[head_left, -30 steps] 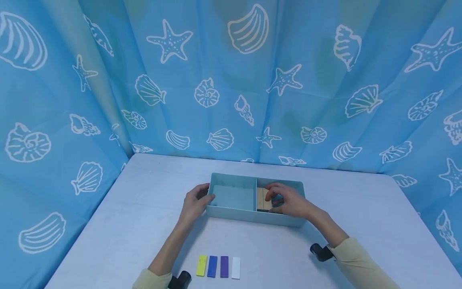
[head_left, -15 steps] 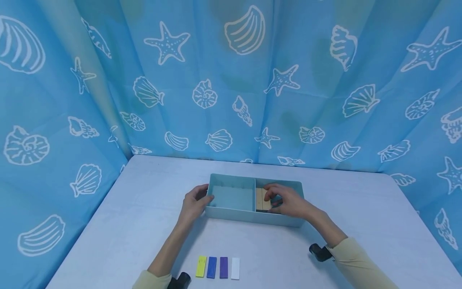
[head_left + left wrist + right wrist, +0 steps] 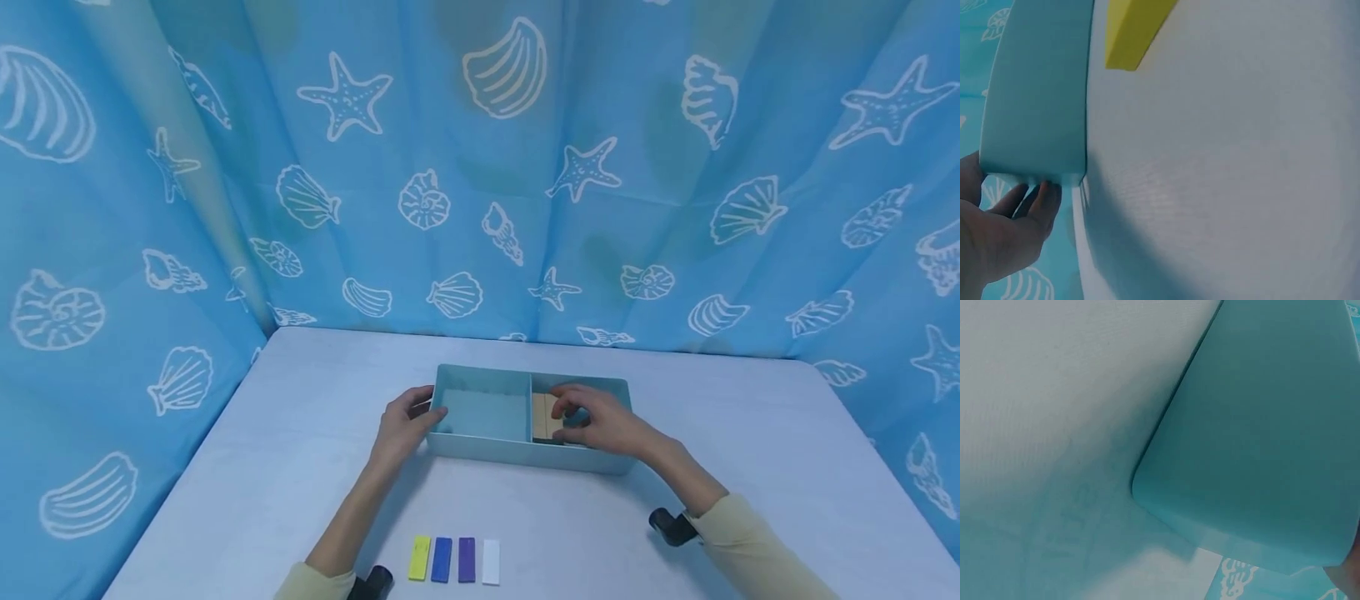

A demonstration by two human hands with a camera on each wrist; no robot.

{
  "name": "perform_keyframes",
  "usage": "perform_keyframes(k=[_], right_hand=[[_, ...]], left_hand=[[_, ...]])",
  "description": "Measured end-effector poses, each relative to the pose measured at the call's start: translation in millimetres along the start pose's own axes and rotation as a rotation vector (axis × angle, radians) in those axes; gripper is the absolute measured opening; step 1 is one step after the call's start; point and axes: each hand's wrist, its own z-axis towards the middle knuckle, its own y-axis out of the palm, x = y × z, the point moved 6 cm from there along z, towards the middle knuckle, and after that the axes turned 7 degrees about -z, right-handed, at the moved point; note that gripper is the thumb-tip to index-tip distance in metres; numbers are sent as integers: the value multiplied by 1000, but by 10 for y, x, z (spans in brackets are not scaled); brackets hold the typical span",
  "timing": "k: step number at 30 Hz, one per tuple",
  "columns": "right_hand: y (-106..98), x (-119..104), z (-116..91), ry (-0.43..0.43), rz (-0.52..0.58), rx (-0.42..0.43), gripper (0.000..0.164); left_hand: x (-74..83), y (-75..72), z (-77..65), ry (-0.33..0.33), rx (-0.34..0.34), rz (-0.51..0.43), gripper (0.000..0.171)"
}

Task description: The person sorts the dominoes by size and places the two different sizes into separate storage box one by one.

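A blue-green two-compartment box [image 3: 517,452] stands on the white table. My left hand [image 3: 402,425] holds its left end, thumb at the rim and fingers against the outer end wall. The left wrist view shows these fingertips [image 3: 1047,190] touching that wall. In the right compartment, my right hand [image 3: 600,421] reaches in with bent fingers at the right edge of pale wooden pieces [image 3: 542,417] lying side by side against the divider. What lies under its fingers is hidden. The right wrist view shows mostly the box's outside wall [image 3: 1254,437].
Yellow [image 3: 419,558], blue [image 3: 441,560], purple [image 3: 467,560] and white [image 3: 491,562] flat blocks lie in a row in front of the box. A blue curtain [image 3: 480,167] with shells and starfish hangs behind and beside the table [image 3: 315,375].
The head view has shifted slightly. Both hands stay at the box in nearly the same place; a reddish spot seen earlier under the right fingers is now hardly visible.
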Motion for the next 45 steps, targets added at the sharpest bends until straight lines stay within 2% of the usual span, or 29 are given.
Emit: perform_keyframes(k=[6,11,13,15,18,21,24,28,30,32,35,39,42,45], right_hand=[[-79,-45,-19,-7,-1,-14,24],[-231,-67,-59,7,2,13,26],[-319,-84,-71,4,-10,42,25],[-415,-103,-85,10,-32,69,25],[-558,-123,-103,38,-53,105,26],[-698,-116,-138,77,-79,152,28],[-804,-62,-180,122,-103,201,29],[-837,97,-237,205,-112,255,31],[-815,195,-274,247,-119,289,34],[-770,292,-317,284,-129,325,37],[-680,395,-375,330,-132,376,41],[-562,432,-435,366,-97,440,43],[-509,423,-478,374,-68,510,41],[-451,469,-534,381,-46,590,38]], left_hand=[[43,-21,13,-14,-23,7,53],[-194,-27,236,76,-22,64,57],[-173,-42,248,99,-20,80,58],[10,-72,164,130,-34,82,58],[448,-140,-78,166,-40,37,52],[725,-180,-250,225,-69,14,48],[859,-178,-405,250,-114,12,47],[907,-145,-624,266,-176,30,44],[904,-125,-732,268,-203,70,43],[885,-97,-826,265,-233,148,43],[847,-56,-964,268,-285,311,42],[778,2,-1115,309,-355,536,39],[686,52,-1194,316,-421,645,37],[558,105,-1265,310,-505,708,37]])
